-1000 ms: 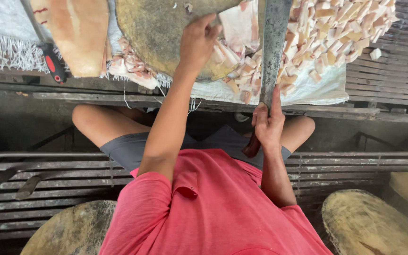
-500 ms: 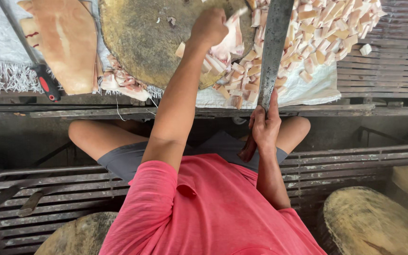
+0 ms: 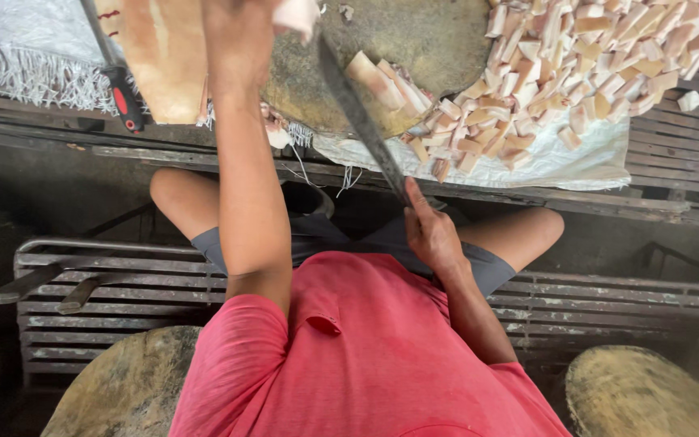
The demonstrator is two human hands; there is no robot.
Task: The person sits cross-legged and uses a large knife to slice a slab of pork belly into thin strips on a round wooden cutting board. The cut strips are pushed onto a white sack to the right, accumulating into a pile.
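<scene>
Dark wooden slats (image 3: 689,146) and a white woven sheet (image 3: 527,166) make up the work surface, seen from above over a person in a red shirt (image 3: 366,356) who sits cross-legged before it. On the sheet at twelve o'clock sits a round wooden chopping block (image 3: 414,40), worn and stained. From one to three o'clock a heap of pale cut chunks (image 3: 592,73), cream and tan, spills off the block's edge across the sheet.

The right hand (image 3: 430,231) is wrapped closed around the handle of a long cleaver (image 3: 362,121), whose dark blade slants from five o'clock up towards eleven, crossing the block's near rim. The left hand (image 3: 240,28) reaches far forward over the block; it seems to be pinching a pale slab piece (image 3: 297,14) at the frame's top edge, though the fingers run out of view and the hold cannot be seen fully. The raised left forearm stands in front of much of the block's left side.

At eleven o'clock lies a large tan slab (image 3: 163,61), and beside it a tool with a red and black handle (image 3: 125,101). Below the seat, a grey metal grille (image 3: 115,283) spans the floor, with two more round wooden blocks (image 3: 123,388) at seven and four o'clock.
</scene>
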